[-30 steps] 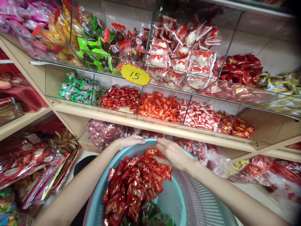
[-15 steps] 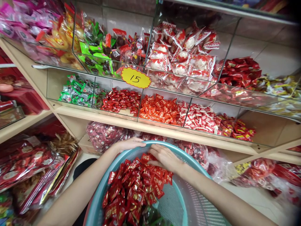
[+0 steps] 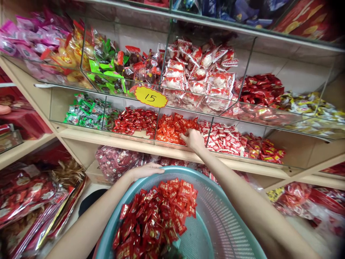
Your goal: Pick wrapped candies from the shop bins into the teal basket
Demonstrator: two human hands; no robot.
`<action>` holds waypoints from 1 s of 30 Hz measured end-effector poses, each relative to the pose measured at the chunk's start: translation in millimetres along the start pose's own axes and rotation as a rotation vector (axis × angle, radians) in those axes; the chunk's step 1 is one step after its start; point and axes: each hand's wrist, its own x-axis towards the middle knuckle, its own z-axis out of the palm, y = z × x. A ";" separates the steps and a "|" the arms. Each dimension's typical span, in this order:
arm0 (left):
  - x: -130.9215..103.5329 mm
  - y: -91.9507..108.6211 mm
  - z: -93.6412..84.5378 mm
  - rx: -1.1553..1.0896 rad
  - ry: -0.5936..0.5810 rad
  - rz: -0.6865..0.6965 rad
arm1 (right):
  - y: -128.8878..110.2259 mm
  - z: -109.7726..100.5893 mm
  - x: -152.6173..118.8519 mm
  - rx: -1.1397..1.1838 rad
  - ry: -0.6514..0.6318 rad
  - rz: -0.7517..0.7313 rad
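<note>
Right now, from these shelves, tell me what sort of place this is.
Likely a sweet shop: wrapped sweets sorted in clear bins, a yellow "15" tag, and a basket being filled.

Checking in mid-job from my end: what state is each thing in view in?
Left hand: on the basket's rim.
Right hand: over the orange-red candies, fingers curled; contents hidden.
Teal mesh basket: open, partly filled.
Red candies in the basket: wrapped, heaped leftward.
Orange-red candies: wrapped, piled in their compartment.
Price tag: facing out, marked 15.
</note>
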 end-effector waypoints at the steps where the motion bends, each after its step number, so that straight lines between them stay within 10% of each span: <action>1: -0.2 0.6 0.2 0.000 0.002 -0.001 | -1.2 4.0 4.7 0.001 -0.027 0.056; 30: 2.3 0.5 -0.2 0.083 0.029 0.004 | -1.0 16.6 6.4 0.092 -0.057 0.101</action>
